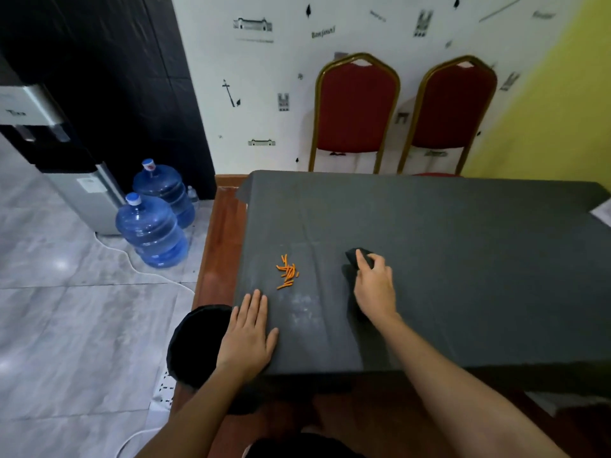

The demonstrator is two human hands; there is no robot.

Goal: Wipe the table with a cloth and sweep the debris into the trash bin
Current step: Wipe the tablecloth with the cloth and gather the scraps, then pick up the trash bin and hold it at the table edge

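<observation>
My head camera looks forward and down, close over the near edge of the dark grey cloth-covered table (pixel 463 259).

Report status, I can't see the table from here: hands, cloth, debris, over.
Left hand flat on table, empty. Right hand on cloth. Orange debris unswept, bin below left edge. Path clear.

Wallpaper (pixel 330 94) — one blurred word, perhaps "Benjamin"; other lettering illegible.

Office break room: water dispenser (pixel 43 127), banquet chairs (pixel 355 110)
</observation>
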